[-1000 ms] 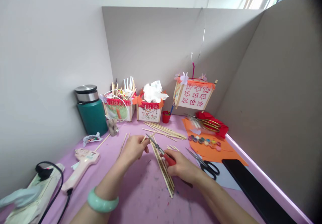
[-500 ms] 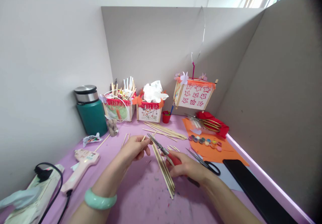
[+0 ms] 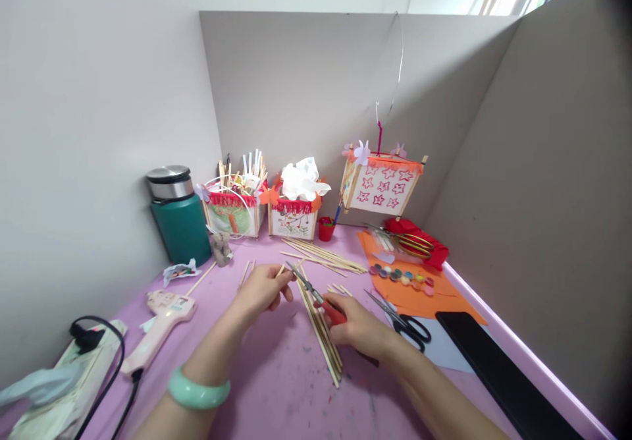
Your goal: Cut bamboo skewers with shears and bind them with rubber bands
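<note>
My left hand (image 3: 266, 287) pinches a thin wooden stick (image 3: 281, 271) between thumb and fingers; most of it is hidden by the hand. Red-handled long-nose pliers (image 3: 311, 287) are gripped in my right hand (image 3: 353, 325), their jaws pointing up and left to the left fingertips and the stick's end. Whether the jaws bite the stick is too small to tell. Beneath the pliers lies a bundle of wooden sticks (image 3: 324, 351) on the purple tabletop (image 3: 276, 387). Short cut stick pieces (image 3: 340, 290) are just beyond my right hand.
Black scissors (image 3: 407, 328) and a long black object (image 3: 498, 367) lie at the right, near orange paper (image 3: 405, 298) with paint pots (image 3: 402, 276). A pink glue gun (image 3: 165, 321) and green bottle (image 3: 180, 219) are left. Behind are decorated boxes (image 3: 293, 221), more sticks (image 3: 328, 255) and a hanging lantern (image 3: 382, 186).
My right hand and the pliers have shifted slightly left, uncovering more of the black scissors' handles. My left hand stays almost in place, still pinching the stick.
</note>
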A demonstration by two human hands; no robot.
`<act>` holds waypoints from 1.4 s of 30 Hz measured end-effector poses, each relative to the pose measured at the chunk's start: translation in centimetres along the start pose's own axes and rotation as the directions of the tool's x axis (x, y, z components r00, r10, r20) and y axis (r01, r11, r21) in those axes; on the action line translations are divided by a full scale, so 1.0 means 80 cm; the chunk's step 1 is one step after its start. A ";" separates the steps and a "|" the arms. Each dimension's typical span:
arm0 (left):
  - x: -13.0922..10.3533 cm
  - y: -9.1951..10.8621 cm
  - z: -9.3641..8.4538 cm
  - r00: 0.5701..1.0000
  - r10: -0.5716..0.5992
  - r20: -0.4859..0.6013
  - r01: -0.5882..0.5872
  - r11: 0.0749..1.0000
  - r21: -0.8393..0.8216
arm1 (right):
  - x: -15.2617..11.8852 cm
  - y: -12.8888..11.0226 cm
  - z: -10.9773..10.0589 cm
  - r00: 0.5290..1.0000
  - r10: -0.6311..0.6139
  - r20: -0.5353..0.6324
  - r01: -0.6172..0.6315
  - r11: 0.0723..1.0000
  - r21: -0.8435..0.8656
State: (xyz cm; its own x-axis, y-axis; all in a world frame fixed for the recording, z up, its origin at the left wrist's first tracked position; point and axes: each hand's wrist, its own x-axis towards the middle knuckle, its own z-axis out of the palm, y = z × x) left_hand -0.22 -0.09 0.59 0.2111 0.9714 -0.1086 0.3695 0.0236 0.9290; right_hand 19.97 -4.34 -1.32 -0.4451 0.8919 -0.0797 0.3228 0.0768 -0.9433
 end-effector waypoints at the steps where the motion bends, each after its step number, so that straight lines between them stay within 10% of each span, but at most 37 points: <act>1: 0.000 0.000 0.002 0.999 0.025 -0.036 -0.024 0.999 0.040 | 0.001 0.000 0.001 1.000 0.005 -0.021 -0.006 1.000 -0.018; 11: -0.003 0.004 0.002 0.992 0.118 -0.035 -0.117 0.993 0.033 | -0.021 -0.010 -0.014 1.000 -0.008 0.016 0.007 0.999 0.050; 25: -0.009 0.008 0.008 0.880 0.361 -0.309 -0.199 0.870 0.451 | -0.020 -0.007 -0.019 0.998 0.005 -0.065 -0.002 0.999 0.038; 42: -0.008 0.009 -0.003 0.887 0.412 -0.211 -0.307 0.864 0.398 | -0.019 0.000 -0.010 0.978 0.037 0.204 -0.161 0.756 0.635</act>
State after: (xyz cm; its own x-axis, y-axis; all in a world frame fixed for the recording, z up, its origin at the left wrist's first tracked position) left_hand -0.34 -0.64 1.41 0.1484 0.9208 0.3607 0.6152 -0.3715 0.6953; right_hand 21.33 -5.35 -0.94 -0.5937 0.7846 -0.1788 -0.2146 -0.3685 -0.9045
